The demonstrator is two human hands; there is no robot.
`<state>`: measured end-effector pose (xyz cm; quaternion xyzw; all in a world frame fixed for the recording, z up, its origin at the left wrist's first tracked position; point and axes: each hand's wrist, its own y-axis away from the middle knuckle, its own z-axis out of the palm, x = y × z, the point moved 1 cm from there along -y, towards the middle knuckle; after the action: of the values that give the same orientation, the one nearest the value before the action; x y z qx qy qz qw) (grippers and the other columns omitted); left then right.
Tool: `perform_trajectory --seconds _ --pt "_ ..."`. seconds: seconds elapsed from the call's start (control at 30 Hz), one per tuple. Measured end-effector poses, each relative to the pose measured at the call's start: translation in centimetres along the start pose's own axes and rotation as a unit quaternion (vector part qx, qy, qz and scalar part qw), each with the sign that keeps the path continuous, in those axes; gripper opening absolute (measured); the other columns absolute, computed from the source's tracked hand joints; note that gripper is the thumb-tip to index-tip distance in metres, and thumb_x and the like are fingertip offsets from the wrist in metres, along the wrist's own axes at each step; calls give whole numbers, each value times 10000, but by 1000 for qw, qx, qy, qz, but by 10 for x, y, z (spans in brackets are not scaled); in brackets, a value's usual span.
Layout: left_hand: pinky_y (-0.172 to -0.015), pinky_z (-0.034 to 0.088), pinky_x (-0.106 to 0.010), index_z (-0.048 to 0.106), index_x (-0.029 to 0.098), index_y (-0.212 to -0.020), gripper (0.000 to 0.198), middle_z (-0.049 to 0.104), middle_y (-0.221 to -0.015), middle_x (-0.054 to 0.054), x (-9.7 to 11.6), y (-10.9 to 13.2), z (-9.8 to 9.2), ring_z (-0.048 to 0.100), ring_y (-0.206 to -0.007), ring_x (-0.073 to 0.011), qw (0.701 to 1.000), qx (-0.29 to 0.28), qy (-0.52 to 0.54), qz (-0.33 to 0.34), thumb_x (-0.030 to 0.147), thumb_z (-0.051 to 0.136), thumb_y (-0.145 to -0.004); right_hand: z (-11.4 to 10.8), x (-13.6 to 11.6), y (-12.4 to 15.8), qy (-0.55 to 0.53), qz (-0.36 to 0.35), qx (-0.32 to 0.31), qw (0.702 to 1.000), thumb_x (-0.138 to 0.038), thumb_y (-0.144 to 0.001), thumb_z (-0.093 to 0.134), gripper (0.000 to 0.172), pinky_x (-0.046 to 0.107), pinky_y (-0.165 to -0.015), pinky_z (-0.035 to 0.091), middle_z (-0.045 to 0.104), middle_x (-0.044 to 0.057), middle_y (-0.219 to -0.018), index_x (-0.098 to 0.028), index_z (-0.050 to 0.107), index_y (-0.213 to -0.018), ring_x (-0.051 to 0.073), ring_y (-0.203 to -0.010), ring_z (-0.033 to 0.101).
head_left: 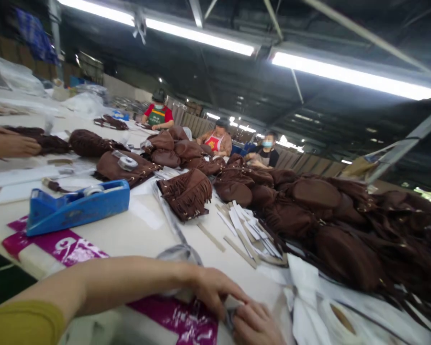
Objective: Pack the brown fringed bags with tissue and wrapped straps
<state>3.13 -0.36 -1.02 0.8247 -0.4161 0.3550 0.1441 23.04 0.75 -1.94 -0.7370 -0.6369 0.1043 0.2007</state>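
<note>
Left hand point(215, 290) against right hand point(256, 327)

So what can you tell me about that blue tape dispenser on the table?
The blue tape dispenser is a long, low body that looks like plastic, scuffed in places. A tape roll sits in its top. It lies flat on the white table, one end over a magenta printed sheet. No hand touches it.

Long pale worktable point(129, 235); dark metal-beamed ceiling point(237, 86) with bright fluorescent tube lights point(352, 76); corrugated wall point(309, 165) far behind.
</note>
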Motion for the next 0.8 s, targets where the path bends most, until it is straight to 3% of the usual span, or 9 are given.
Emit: perform_trajectory --seconds 0.07,0.17,0.27,0.37,0.5,0.67,0.8 --pt "-735 462 -221 365 208 -1446 785 618 -1047 12 5 -1 -2 593 -825 -161 999 -12 43 -27 161 682 -731 -2 -12 9 -24 45 12 999 -244 -952 451 181 305 -664 408 637 2 -771 -251 617 -881 170 -731 576" --pt "-701 452 -200 437 198 -1403 725 629 -936 28 8 -4 1 563 -730 -127 998 -4 39 -43 115 682 -726 -12 -23 11 -21 83 36 996 -254 -981 399 247 308 -687 358 616 15 -776 -223 600 -841 167 -731 541" --pt "-758 450 -189 564 208 -1273 566 627 -964 12 15 -4 6 583 -801 -129 998 44 -25 -32 101 684 -731 -20 -30 8 17 134 37 990 -202 -950 443 182 313 -709 355 617 31 -846 -242 616 -909 186 -768 536" --pt "-830 444 -196 632 202 -1136 355 613 -1029 -22 22 -4 13 594 -923 -150 988 100 -110 -38 166 667 -785 -18 -38 7 42 225 -5 973 -160 -879 516 129 325 -699 379 621 51 -866 -235 599 -942 220 -795 566" --pt "-746 463 -212 641 204 -1004 188 602 -972 -25 28 -5 19 601 -877 -166 968 109 -204 -99 286 629 -835 -2 -45 9 65 314 -93 943 -200 -866 571 147 302 -524 325 618 0 -658 -222 542 -1008 211 -590 587" --pt "-603 437 -221 585 183 -1017 166 588 -951 -37 33 4 12 584 -711 -152 950 53 -294 -86 281 569 -883 6 -36 11 157 185 -93 966 -93 -875 496 137 332 -574 319 593 27 -690 -228 517 -883 220 -609 536" --pt "-694 437 -197 575 181 -1071 215 569 -924 -23 30 13 4 576 -786 -141 970 55 -230 -48 199 611 -860 1 -24 13 82 116 -72 987 -73 -906 439 178 318 -626 335 550 17 -717 -214 501 -818 199 -668 487"
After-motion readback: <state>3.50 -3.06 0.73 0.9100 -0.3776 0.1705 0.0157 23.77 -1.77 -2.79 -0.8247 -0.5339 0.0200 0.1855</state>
